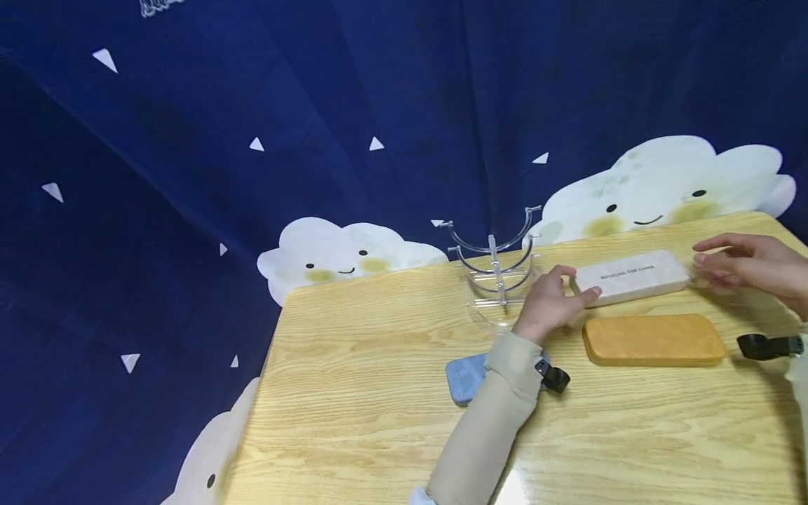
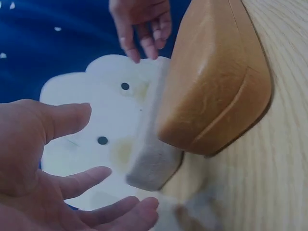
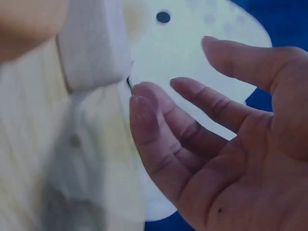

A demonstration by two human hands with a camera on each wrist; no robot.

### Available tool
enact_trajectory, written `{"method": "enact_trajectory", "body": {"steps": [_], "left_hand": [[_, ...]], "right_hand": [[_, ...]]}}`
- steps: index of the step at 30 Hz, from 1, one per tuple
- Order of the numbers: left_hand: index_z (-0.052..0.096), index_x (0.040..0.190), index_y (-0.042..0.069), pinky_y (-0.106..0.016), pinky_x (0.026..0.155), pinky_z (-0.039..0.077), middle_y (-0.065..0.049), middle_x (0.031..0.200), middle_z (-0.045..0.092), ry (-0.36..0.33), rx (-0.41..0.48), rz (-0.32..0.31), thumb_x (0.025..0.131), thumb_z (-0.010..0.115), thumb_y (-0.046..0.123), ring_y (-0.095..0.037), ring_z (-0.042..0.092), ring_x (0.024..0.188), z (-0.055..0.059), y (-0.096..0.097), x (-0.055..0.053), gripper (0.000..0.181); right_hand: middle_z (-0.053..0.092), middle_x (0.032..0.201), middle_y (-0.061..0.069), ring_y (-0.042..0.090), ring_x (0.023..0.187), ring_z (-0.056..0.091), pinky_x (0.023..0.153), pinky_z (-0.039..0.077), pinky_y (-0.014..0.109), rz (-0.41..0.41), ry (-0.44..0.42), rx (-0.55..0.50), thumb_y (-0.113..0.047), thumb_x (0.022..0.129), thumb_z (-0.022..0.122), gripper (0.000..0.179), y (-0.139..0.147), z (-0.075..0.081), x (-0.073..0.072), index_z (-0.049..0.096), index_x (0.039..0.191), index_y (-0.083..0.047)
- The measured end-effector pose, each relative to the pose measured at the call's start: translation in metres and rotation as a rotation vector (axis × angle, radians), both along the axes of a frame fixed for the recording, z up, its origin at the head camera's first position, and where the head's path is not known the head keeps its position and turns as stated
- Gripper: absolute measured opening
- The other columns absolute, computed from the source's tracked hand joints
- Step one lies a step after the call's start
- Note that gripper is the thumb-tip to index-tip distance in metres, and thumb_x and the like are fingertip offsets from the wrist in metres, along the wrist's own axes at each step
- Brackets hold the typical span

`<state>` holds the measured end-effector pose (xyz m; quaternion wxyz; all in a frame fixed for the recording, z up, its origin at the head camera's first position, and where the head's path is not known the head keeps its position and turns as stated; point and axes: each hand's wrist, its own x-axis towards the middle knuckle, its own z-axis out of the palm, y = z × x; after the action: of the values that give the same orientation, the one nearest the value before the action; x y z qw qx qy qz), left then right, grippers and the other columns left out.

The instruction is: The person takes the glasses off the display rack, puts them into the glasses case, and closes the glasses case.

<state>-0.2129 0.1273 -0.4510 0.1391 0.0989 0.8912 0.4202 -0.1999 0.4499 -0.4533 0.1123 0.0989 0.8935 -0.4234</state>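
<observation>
A white glasses case (image 1: 631, 275) with dark lettering on top lies on the table. My left hand (image 1: 550, 300) is at its left end, thumb and fingers spread; in the left wrist view a gap shows between them and the case. My right hand (image 1: 751, 265) hovers off the right end, fingers loosely bent and holding nothing. Nearer to me lies an orange-brown case (image 1: 653, 340), which partly hides the white one in the left wrist view. A blue case (image 1: 466, 379) sits partly covered by my left forearm.
A clear acrylic rack (image 1: 495, 273) with curved arms stands at the back, just left of my left hand. The wood-grain table (image 1: 353, 393) ends at a dark blue curtain (image 1: 315, 105) printed with white clouds.
</observation>
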Motion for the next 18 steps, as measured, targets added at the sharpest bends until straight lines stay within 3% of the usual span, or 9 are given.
{"method": "enact_trajectory", "body": {"steps": [2, 4, 7, 9, 11, 18], "left_hand": [[0.059, 0.141, 0.031, -0.022, 0.096, 0.052, 0.004, 0.136, 0.066, 0.031, -0.06, -0.029, 0.093, 0.073, 0.053, -0.008, 0.062, 0.118, 0.006, -0.001, 0.004, 0.054], [0.057, 0.143, 0.034, -0.021, 0.097, 0.051, 0.006, 0.138, 0.064, 0.058, -0.103, -0.05, 0.094, 0.071, 0.056, -0.006, 0.06, 0.121, 0.011, -0.002, 0.008, 0.056], [0.058, 0.143, 0.034, -0.019, 0.092, 0.051, 0.007, 0.135, 0.066, 0.101, -0.117, -0.093, 0.095, 0.069, 0.057, -0.004, 0.062, 0.116, 0.02, -0.006, 0.013, 0.055], [0.06, 0.141, 0.034, -0.017, 0.086, 0.05, 0.007, 0.131, 0.069, 0.112, -0.097, -0.119, 0.095, 0.069, 0.056, -0.003, 0.064, 0.112, 0.026, -0.01, 0.016, 0.052], [0.062, 0.139, 0.033, -0.014, 0.081, 0.049, 0.007, 0.127, 0.072, 0.112, -0.066, -0.148, 0.096, 0.069, 0.056, -0.002, 0.067, 0.108, 0.032, -0.016, 0.019, 0.049], [0.064, 0.136, 0.029, -0.006, 0.079, 0.051, 0.011, 0.118, 0.076, 0.124, 0.031, -0.296, 0.1, 0.067, 0.048, 0.008, 0.069, 0.098, 0.045, -0.041, 0.025, 0.041]], "right_hand": [[0.064, 0.088, -0.023, -0.007, 0.077, 0.062, 0.068, 0.062, 0.026, 0.019, 0.037, 0.015, -0.045, 0.105, 0.059, 0.075, -0.009, 0.007, 0.001, 0.036, 0.147, 0.012], [0.068, 0.093, -0.019, -0.01, 0.078, 0.062, 0.068, 0.06, 0.025, 0.055, 0.067, 0.023, -0.043, 0.107, 0.057, 0.07, -0.019, 0.014, 0.003, 0.037, 0.147, 0.011], [0.071, 0.107, 0.001, -0.012, 0.08, 0.06, 0.069, 0.059, 0.023, 0.102, 0.091, 0.058, -0.042, 0.108, 0.056, 0.067, -0.037, 0.025, 0.006, 0.039, 0.149, 0.009], [0.069, 0.118, 0.017, -0.011, 0.082, 0.06, 0.068, 0.059, 0.023, 0.136, 0.132, 0.071, -0.036, 0.108, 0.057, 0.061, -0.049, 0.029, 0.006, 0.043, 0.148, 0.008], [0.067, 0.123, 0.023, -0.013, 0.082, 0.058, 0.068, 0.057, 0.021, 0.165, 0.167, 0.096, -0.034, 0.107, 0.059, 0.056, -0.061, 0.031, 0.006, 0.048, 0.145, 0.005], [0.073, 0.123, 0.023, -0.022, 0.089, 0.052, 0.071, 0.049, 0.011, 0.263, 0.342, 0.122, -0.021, 0.103, 0.067, 0.037, -0.1, 0.036, 0.015, 0.064, 0.135, -0.003]]}}
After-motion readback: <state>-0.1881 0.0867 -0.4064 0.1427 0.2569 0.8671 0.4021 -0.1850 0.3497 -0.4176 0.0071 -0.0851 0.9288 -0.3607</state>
